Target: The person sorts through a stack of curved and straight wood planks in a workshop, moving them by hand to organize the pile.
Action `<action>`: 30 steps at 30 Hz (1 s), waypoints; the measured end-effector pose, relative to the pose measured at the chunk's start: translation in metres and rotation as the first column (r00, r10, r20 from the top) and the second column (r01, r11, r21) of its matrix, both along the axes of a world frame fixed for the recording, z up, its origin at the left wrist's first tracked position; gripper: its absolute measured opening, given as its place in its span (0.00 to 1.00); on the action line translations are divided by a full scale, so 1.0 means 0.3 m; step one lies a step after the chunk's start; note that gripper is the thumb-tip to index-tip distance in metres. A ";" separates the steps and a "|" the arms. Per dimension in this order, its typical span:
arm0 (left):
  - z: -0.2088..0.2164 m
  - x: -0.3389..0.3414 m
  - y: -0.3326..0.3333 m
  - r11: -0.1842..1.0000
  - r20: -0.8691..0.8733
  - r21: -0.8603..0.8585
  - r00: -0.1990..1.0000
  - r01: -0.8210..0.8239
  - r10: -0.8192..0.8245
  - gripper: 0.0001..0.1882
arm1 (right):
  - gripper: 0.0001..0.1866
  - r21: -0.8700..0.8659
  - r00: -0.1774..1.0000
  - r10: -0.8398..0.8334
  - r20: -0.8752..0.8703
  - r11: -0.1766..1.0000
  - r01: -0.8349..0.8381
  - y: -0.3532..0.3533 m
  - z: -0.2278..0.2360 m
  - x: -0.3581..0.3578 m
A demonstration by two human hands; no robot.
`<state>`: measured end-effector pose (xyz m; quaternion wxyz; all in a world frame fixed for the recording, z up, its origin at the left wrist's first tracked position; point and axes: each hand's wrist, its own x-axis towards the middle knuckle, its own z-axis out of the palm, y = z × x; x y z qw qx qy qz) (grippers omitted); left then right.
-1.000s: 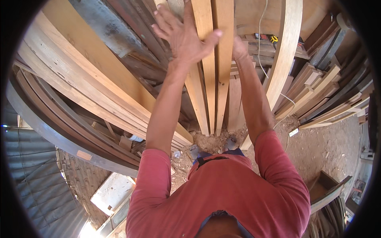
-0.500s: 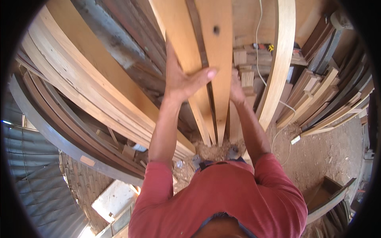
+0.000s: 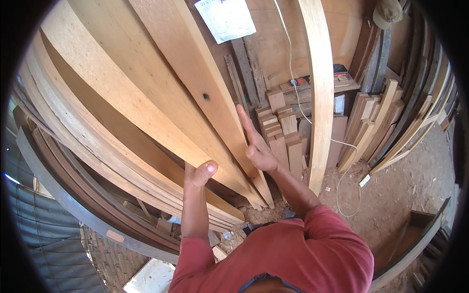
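Note:
Two long, pale wooden boards stand tilted in front of me, their lower ends close together near the floor. My left hand [image 3: 198, 175] is at the left edge of the left board [image 3: 161, 105], its thumb over the near face; its fingers are hidden behind the wood. The right board [image 3: 215, 110] has a dark knot. Against that board's right edge lies my right hand [image 3: 259, 149], its fingers stretched out along the wood.
More long planks [image 3: 93, 115] lean at the left. Short wooden blocks [image 3: 288, 127] are stacked at the right behind an upright pale board [image 3: 320, 83]. A white cable [image 3: 292, 73] runs down to a socket strip [image 3: 364, 180] on the dusty floor. A paper sheet [image 3: 227, 19] hangs on the wall.
The boards have swung to the left, toward the leaning planks. Both my hands have moved lower and left in view, and my right hand's fingers now show stretched along the edge.

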<state>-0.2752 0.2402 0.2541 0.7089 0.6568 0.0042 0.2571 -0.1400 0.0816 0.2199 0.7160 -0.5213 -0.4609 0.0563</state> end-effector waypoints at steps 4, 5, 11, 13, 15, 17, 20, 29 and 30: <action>0.042 -0.025 -0.046 1.000 -0.020 0.000 1.000 -0.012 0.012 0.60 | 0.68 -0.121 0.999 0.005 0.036 0.993 -0.001 -0.045 0.039 -0.019; 0.052 -0.031 -0.058 1.000 -0.033 0.003 0.999 -0.017 0.018 0.60 | 0.67 -0.155 1.000 0.017 0.015 0.988 -0.014 -0.055 0.053 -0.013; 0.088 0.005 -0.113 0.995 0.187 -0.094 0.982 0.031 -0.013 0.61 | 0.62 -0.091 0.999 -0.002 -0.043 0.996 -0.002 -0.023 0.035 0.077; 0.057 -0.024 -0.093 0.989 0.162 -0.148 0.987 0.013 0.012 0.60 | 0.60 -0.028 0.997 0.035 -0.062 0.999 -0.036 0.028 0.004 0.145; 0.003 -0.051 -0.059 0.972 0.062 -0.234 0.998 -0.016 0.031 0.58 | 0.59 -0.006 0.999 0.036 -0.037 0.999 -0.036 0.069 -0.020 0.208; 0.013 -0.028 -0.066 0.997 0.114 -0.054 0.991 -0.063 0.068 0.54 | 0.56 -0.018 0.998 0.026 -0.063 0.999 -0.027 0.077 -0.009 0.269; 0.093 0.000 -0.093 0.990 0.148 0.129 0.988 -0.064 0.045 0.39 | 0.54 -0.103 0.998 -0.033 -0.055 0.994 0.027 0.104 -0.013 0.349; 0.127 -0.027 -0.120 0.934 0.114 0.259 0.968 -0.247 0.224 0.23 | 0.51 -0.124 0.995 -0.071 -0.074 0.990 0.061 0.181 -0.111 0.448; 0.135 -0.020 -0.128 0.936 0.111 0.232 0.963 -0.265 0.245 0.21 | 0.51 -0.280 0.963 -0.252 0.101 0.921 0.270 0.166 -0.106 0.440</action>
